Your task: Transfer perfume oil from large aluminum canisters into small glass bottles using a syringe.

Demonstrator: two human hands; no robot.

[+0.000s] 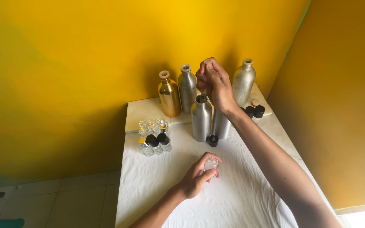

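Left grip (197, 177) around small clear vial (210, 164); right grip (213, 82) pinching dropper (202, 96) over open silver bottle (201, 120).

Two bare forearms, no sleeves, bare hands (197, 179), no rings

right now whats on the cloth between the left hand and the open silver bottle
In the head view, a small black cap sits between the left hand and the open silver bottle; otherwise bare white cloth.

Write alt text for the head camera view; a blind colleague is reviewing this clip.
A person's right hand holds a thin dropper over an open silver metal bottle while the left hand grips a small clear vial above a white-clothed table. More metal bottles and small vials stand behind, against a yellow wall.
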